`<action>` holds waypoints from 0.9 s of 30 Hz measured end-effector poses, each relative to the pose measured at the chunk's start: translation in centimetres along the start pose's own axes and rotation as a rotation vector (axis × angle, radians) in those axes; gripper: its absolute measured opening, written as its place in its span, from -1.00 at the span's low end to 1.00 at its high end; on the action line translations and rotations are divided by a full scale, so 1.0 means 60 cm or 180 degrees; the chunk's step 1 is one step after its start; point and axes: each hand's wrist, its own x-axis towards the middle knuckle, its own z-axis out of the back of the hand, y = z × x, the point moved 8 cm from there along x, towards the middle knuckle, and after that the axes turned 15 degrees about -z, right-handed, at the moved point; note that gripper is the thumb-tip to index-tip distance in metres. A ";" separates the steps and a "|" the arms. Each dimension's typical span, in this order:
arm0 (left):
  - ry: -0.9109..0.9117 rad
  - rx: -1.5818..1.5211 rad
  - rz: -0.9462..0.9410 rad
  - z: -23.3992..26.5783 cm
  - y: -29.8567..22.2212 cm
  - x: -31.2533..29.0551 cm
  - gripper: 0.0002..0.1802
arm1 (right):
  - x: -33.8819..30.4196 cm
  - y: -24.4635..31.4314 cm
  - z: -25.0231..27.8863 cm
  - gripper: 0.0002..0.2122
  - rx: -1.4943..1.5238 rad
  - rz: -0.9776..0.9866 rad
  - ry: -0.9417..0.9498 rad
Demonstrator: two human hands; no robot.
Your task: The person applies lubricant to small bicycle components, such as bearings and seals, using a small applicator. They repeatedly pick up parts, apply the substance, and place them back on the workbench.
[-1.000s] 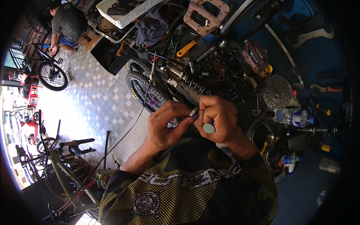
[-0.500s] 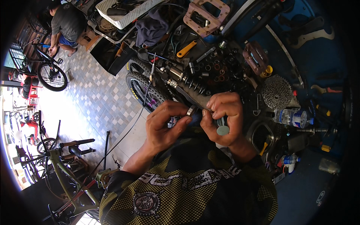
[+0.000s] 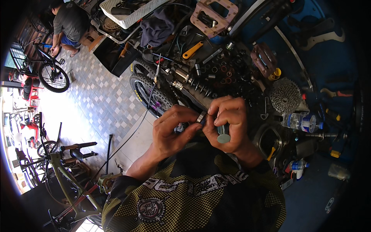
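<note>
Between thumb and fingertips, my left hand [image 3: 176, 125] pinches a small silver metal ring [image 3: 201, 116] that looks like a bearing. My right hand [image 3: 230, 123] is closed around a slim tool with a grey-green handle [image 3: 223, 138], whose flat round end sticks out below the fingers. The tool's tip is hidden by the fingers. Right thumb and fingertips meet the ring's right side, and both hands are close together over my lap. Just beyond them lies a coil-spring shock absorber [image 3: 199, 87] on the cluttered bench.
Bearings, rings, a yellow-handled tool [image 3: 193, 50], pedals [image 3: 264, 60], a cassette [image 3: 285, 96] and a water bottle [image 3: 303, 121] crowd the bench. A bicycle wheel [image 3: 148, 96] stands left of it. An olive bike frame [image 3: 63, 174] is lower left. Another person [image 3: 69, 23] crouches far left by a bike.
My left hand has moved slightly right with the ring, and my right hand slightly left. The ring now meets the right fingertips, where a gap was before.
</note>
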 end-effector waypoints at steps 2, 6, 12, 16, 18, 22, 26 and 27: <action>0.0025 -0.0006 -0.0014 -0.001 -0.002 0.001 -0.77 | -0.003 -0.001 -0.002 -0.68 0.0016 -0.0011 -0.0037; 0.0126 0.0077 -0.0062 0.000 -0.009 0.009 -0.76 | -0.004 0.000 -0.004 -0.69 -0.0114 0.0061 0.0055; 0.0263 0.0222 -0.0239 -0.002 -0.018 0.016 -0.74 | 0.002 0.011 -0.002 -0.65 -0.0276 0.0174 0.0048; 0.0293 0.0210 -0.0325 -0.002 -0.023 0.022 -0.73 | 0.004 0.013 -0.001 -0.61 -0.0263 0.0241 -0.0034; 0.0299 0.0199 -0.0353 -0.002 -0.023 0.023 -0.73 | 0.003 0.012 -0.001 -0.59 -0.0268 0.0264 -0.0075; 0.0322 0.0155 -0.0369 -0.001 -0.023 0.024 -0.72 | 0.005 0.012 -0.001 -0.58 -0.0219 0.0219 -0.0044; 0.0347 0.0067 -0.0411 -0.002 -0.024 0.026 -0.72 | 0.004 0.012 0.000 -0.60 -0.0188 0.0260 -0.0045; 0.0365 0.0053 -0.0406 -0.002 -0.024 0.027 -0.72 | 0.005 0.012 -0.001 -0.61 -0.0190 0.0254 0.0014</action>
